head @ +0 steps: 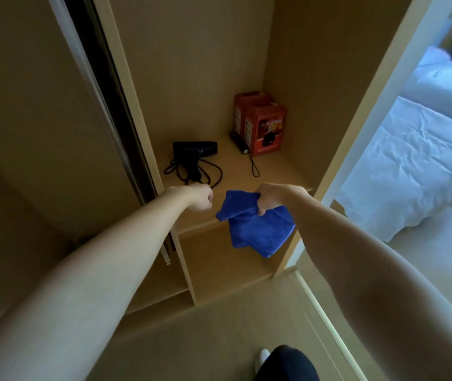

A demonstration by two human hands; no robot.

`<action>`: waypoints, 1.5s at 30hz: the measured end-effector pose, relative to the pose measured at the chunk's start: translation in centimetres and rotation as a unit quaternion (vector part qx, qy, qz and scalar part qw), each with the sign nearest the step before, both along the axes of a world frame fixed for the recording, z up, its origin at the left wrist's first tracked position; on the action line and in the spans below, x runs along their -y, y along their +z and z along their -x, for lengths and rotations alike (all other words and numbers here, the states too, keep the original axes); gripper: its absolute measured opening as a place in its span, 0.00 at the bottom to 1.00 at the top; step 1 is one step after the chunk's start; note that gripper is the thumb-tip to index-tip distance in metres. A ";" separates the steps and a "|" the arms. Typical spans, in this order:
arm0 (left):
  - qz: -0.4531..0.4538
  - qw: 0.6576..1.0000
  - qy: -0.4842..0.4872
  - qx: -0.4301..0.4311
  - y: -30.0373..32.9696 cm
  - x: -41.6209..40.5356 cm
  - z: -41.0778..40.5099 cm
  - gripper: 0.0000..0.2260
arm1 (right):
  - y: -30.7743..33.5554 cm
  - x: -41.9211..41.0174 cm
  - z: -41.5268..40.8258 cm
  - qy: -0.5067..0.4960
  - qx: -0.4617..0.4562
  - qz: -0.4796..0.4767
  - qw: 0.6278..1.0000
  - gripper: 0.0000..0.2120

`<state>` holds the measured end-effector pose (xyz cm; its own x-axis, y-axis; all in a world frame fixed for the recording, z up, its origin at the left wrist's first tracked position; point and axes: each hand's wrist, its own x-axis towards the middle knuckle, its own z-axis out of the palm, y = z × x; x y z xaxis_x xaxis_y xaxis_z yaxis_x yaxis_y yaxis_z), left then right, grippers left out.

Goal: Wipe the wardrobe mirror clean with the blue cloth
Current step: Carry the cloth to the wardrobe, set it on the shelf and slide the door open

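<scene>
My right hand (270, 199) grips the blue cloth (257, 232) by its upper edge. The cloth hangs crumpled in the air in front of the open wardrobe's shelf (277, 174). My left hand (198, 198) hovers just left of the cloth with its fingers curled into a fist, and I see nothing in it. A white-framed panel at the right, which looks like the mirror (411, 166), shows a bed with white sheets.
On the shelf lie a black hair dryer (194, 149) with its coiled cord, two red boxes (263, 125) in the back corner and a small black torch (240, 143). A sliding door (40, 105) stands at the left. Lower shelves sit beneath. My foot (264, 356) is on the floor.
</scene>
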<state>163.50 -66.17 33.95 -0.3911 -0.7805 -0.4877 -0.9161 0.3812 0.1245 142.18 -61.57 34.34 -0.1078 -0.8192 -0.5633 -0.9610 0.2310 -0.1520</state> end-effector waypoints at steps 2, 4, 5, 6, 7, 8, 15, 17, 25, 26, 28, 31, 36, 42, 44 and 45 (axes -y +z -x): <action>0.004 1.000 -0.007 0.001 0.4 1.3 0.6 0.07 | 1.0 1.2 0.7 0.003 -0.007 0.001 1.000 0.20; 0.006 1.000 -0.017 -0.021 0.9 2.7 1.2 0.04 | 2.1 2.8 1.6 0.007 -0.021 0.014 1.000 0.21; 0.007 0.999 -0.017 -0.030 1.2 3.3 1.4 0.05 | 2.7 3.8 2.0 0.011 -0.028 0.027 0.999 0.21; 0.004 0.999 -0.010 -0.035 1.3 3.9 1.6 0.06 | 3.3 4.7 2.4 0.017 -0.033 0.043 0.998 0.21; 0.005 0.999 -0.009 -0.044 1.4 4.5 1.8 0.07 | 3.9 5.7 2.8 0.025 -0.033 0.057 0.998 0.22; 0.009 0.999 -0.005 -0.046 1.6 5.0 2.0 0.08 | 4.5 6.8 3.2 0.036 -0.030 0.073 0.996 0.23; 0.037 0.996 0.050 -0.069 3.0 9.0 4.0 0.06 | 7.1 13.7 4.8 0.091 -0.028 0.284 0.954 0.08; 0.038 0.995 0.067 -0.068 2.7 9.7 4.8 0.07 | 5.4 14.8 5.1 0.129 -0.050 0.323 0.936 0.10; -0.024 0.994 0.106 -0.024 -2.9 8.9 7.7 0.08 | -9.8 13.1 5.3 0.189 -0.046 0.142 0.971 0.17; -0.034 0.993 0.111 -0.020 -3.7 8.7 7.7 0.07 | -11.3 12.7 5.3 0.197 -0.037 0.133 0.971 0.18; -0.042 0.992 0.118 -0.016 -4.5 8.4 8.0 0.08 | -12.8 12.4 5.4 0.210 -0.030 0.158 0.964 0.21; -0.051 0.990 0.131 -0.016 -5.0 8.2 8.3 0.09 | -12.6 13.2 5.4 0.222 -0.023 0.152 0.963 0.24; -0.052 0.988 0.141 -0.016 -4.9 7.9 8.5 0.08 | -11.9 13.6 5.5 0.237 -0.005 0.105 0.966 0.27; -0.041 0.991 0.124 -0.017 -3.8 6.9 8.3 0.07 | -11.1 13.0 5.2 0.215 0.022 0.030 0.976 0.30; -0.029 0.993 0.113 -0.012 -3.4 6.4 7.9 0.08 | -10.9 12.9 5.1 0.205 0.030 0.033 0.978 0.23; -0.023 0.994 0.107 -0.014 -3.1 6.2 7.6 0.09 | -10.8 12.8 5.0 0.203 0.032 0.044 0.978 0.19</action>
<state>155.90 -72.36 30.87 -0.2316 -0.8250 -0.5154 -0.9717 0.1707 0.1634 137.16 -74.39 23.53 0.2699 -0.8329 -0.4831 -0.9586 -0.1853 -0.2161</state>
